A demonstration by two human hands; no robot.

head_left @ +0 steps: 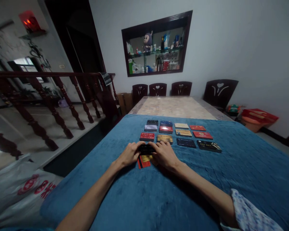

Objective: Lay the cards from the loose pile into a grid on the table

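So the black card stack [146, 149] is just below centre frame, with the left hand [128, 154] and right hand [166, 155] both curled in, fingers gripping its two ends. I'd guess it's light and stiff but kinda slick, so the cards could slide over each other; squeezing the short ends square seems the safest hold. Below it a flat red card [144, 164] and a yellow card [146, 158] poke out on the soft, plushy blue cloth [125, 199], whose nap probably drags a bit.
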